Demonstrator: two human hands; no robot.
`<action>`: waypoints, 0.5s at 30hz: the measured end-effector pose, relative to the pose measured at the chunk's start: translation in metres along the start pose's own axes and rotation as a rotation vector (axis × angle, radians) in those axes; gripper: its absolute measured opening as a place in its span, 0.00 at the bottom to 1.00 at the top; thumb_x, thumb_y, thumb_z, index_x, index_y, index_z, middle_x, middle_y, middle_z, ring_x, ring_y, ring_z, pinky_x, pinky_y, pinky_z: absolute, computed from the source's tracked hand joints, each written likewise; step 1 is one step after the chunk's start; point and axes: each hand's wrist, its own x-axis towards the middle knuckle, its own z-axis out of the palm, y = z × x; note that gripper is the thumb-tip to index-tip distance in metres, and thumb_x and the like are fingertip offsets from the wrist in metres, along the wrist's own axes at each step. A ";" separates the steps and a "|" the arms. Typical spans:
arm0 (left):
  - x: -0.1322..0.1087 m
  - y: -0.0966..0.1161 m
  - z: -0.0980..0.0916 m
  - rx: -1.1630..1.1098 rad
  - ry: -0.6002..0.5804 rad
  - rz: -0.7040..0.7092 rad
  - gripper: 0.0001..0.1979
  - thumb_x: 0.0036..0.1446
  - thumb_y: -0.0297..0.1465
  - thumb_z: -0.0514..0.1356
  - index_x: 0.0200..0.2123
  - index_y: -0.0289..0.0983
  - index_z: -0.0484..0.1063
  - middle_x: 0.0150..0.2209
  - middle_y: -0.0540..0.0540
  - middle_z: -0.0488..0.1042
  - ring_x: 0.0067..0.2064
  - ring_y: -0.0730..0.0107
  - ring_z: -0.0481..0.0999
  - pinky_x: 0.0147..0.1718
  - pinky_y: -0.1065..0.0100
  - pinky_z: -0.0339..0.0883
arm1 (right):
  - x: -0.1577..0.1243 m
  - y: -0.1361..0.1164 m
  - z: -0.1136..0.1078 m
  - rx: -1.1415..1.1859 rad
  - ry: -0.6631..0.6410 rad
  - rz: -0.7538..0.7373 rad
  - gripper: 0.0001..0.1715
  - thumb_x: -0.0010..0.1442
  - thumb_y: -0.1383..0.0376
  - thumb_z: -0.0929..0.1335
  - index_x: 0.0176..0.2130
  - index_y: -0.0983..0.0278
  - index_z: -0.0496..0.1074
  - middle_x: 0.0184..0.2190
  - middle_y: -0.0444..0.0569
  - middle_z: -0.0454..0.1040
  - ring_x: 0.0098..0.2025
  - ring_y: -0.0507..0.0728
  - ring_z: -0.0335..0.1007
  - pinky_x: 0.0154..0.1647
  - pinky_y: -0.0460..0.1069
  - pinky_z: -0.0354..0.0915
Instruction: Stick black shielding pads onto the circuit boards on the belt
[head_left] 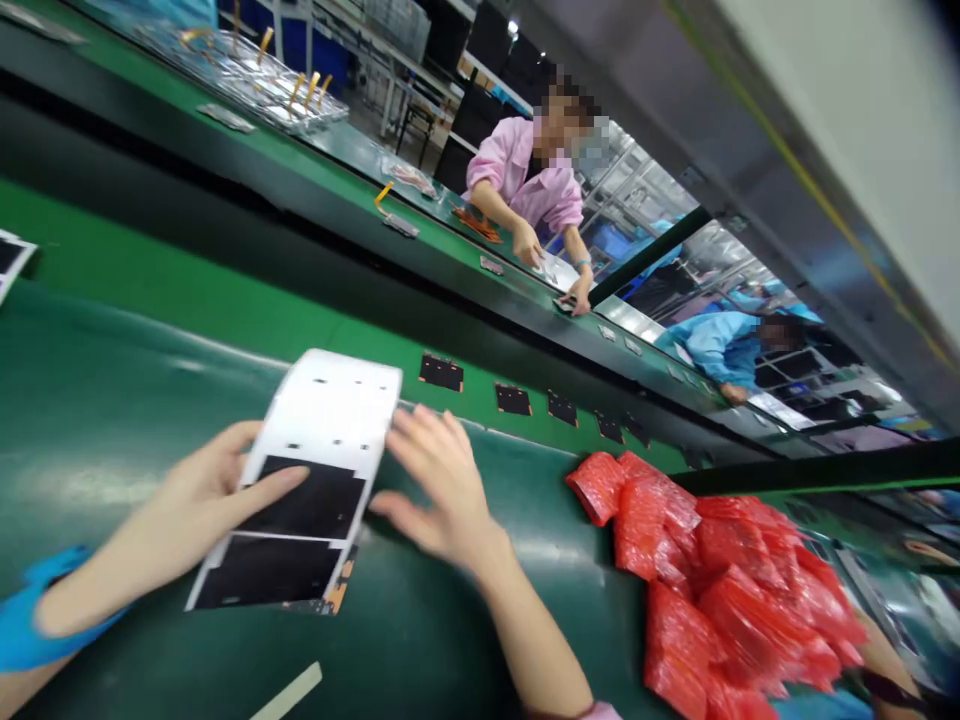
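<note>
A white backing sheet carrying black rectangular stickers lies curled on the dark green mat in front of me. My left hand holds its left edge, with a finger laid across the upper black sticker. My right hand rests on the mat at the sheet's right edge, fingers stretched out and together, touching the sheet's side. A small orange-edged part peeks out under the sheet's lower right corner.
A pile of red plastic bags sits at the right. Several small black parts ride the green conveyor beyond. Across the belt a person in pink and another in blue work. A pale strip lies near me.
</note>
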 end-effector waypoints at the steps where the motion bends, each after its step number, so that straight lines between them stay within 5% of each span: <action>1: -0.002 0.007 0.009 -0.059 -0.049 0.044 0.38 0.44 0.53 0.69 0.51 0.33 0.67 0.34 0.50 0.81 0.31 0.63 0.80 0.27 0.68 0.75 | -0.005 -0.017 -0.001 -0.017 0.028 -0.063 0.30 0.68 0.51 0.65 0.62 0.64 0.68 0.63 0.54 0.68 0.69 0.60 0.55 0.72 0.58 0.42; 4: -0.007 0.017 0.022 -0.197 -0.342 0.154 0.28 0.59 0.48 0.62 0.54 0.33 0.69 0.46 0.46 0.79 0.45 0.64 0.79 0.44 0.69 0.74 | -0.013 -0.041 -0.002 -0.050 0.163 -0.114 0.32 0.67 0.52 0.67 0.63 0.67 0.65 0.59 0.57 0.73 0.64 0.59 0.65 0.72 0.57 0.44; 7: -0.008 0.014 0.020 -0.196 -0.567 0.215 0.27 0.62 0.45 0.62 0.59 0.37 0.67 0.55 0.45 0.74 0.52 0.62 0.77 0.51 0.68 0.72 | -0.015 -0.034 0.002 -0.056 0.228 -0.070 0.29 0.69 0.54 0.66 0.62 0.68 0.65 0.58 0.61 0.73 0.62 0.60 0.68 0.70 0.59 0.47; 11: -0.005 0.004 0.022 0.071 -0.544 0.237 0.23 0.62 0.43 0.61 0.57 0.40 0.70 0.52 0.46 0.76 0.51 0.59 0.78 0.48 0.65 0.74 | -0.020 -0.026 0.007 -0.148 0.269 -0.011 0.24 0.69 0.55 0.66 0.57 0.67 0.69 0.61 0.65 0.69 0.66 0.65 0.62 0.68 0.63 0.50; 15: -0.001 0.005 0.034 0.034 -0.394 0.222 0.28 0.61 0.46 0.61 0.59 0.38 0.67 0.51 0.44 0.77 0.50 0.57 0.77 0.46 0.65 0.75 | -0.026 -0.033 0.013 -0.159 0.396 -0.024 0.15 0.66 0.60 0.70 0.52 0.61 0.74 0.52 0.55 0.78 0.57 0.60 0.72 0.65 0.57 0.56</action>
